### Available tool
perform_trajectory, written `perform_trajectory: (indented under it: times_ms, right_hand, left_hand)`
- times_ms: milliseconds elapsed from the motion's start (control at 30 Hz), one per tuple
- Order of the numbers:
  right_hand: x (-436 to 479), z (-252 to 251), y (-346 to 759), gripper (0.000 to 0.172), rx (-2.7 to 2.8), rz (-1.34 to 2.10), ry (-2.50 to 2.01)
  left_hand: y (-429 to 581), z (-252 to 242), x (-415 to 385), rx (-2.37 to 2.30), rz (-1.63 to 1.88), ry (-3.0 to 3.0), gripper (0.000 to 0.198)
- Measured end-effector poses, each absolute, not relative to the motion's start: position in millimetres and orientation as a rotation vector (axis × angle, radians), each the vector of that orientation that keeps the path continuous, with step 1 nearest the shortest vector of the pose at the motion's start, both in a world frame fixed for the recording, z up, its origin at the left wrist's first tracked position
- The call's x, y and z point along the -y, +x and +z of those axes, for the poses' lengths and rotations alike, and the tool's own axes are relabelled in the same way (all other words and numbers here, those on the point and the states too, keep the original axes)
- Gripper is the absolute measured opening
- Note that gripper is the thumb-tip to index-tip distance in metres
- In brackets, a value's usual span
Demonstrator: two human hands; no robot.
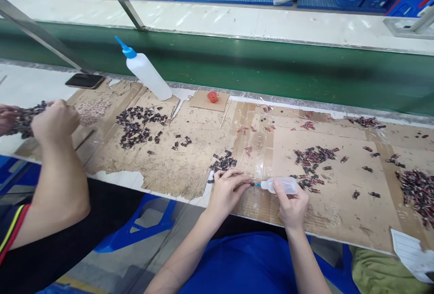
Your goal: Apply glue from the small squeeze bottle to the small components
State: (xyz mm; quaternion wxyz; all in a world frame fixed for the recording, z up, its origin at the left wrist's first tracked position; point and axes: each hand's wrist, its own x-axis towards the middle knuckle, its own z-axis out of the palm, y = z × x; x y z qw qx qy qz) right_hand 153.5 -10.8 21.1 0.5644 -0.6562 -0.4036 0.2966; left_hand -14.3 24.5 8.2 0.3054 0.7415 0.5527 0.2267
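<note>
In the head view my left hand (228, 189) pinches a small dark part (252, 184) at its fingertips, low over the cardboard. My right hand (293, 203) is closed around a small clear squeeze bottle (284, 185) lying level, its thin blue tip pointing left at that part. Whether tip and part touch I cannot tell. A pile of small dark parts (224, 162) lies just beyond my left hand. Right of the bottle, black parts with red pieces (310, 158) are scattered over the cardboard sheet (349, 212).
At left, a co-worker's hand (54, 122) is by a bunch of dark parts. A large white bottle (149, 75) with a blue nozzle stands near a phone (84, 81). Further back are a red cup (212, 97) and a green belt (271, 68). A big pile (418, 194) lies far right.
</note>
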Motion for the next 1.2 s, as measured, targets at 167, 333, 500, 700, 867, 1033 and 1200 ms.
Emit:
perform_trajectory:
  times_ms: [167, 333, 500, 700, 867, 1033, 1200]
  right_hand:
    - [10, 22, 153, 0.023, 0.982, 0.697, -1.557]
    - [11, 18, 153, 0.021, 0.987, 0.678, -1.584]
    - [12, 14, 152, 0.025, 0.914, 0.651, -1.606]
    - [13, 14, 152, 0.028, 0.883, 0.696, -1.569]
    - [11, 18, 152, 0.023, 0.955, 0.705, -1.561]
    - [11, 18, 150, 0.025, 0.904, 0.677, -1.586]
    - [14, 11, 155, 0.029, 0.753, 0.693, -1.566]
  left_hand:
    - [-14, 10, -24, -1.468, 0.610, 1.977, 0.014]
    - [-13, 11, -24, -1.478, 0.600, 1.991, 0.015]
    - [-13, 13, -24, -1.488, 0.603, 1.991, 0.017]
    - [-13, 13, -24, -1.499, 0.598, 1.981, 0.016]
    - [-12, 13, -23, -1.499, 0.579, 1.964, 0.015]
    - [-10, 14, -22, -1.521, 0.590, 1.951, 0.018]
    - [-10, 13, -21, -1.519, 0.610, 1.956, 0.016]
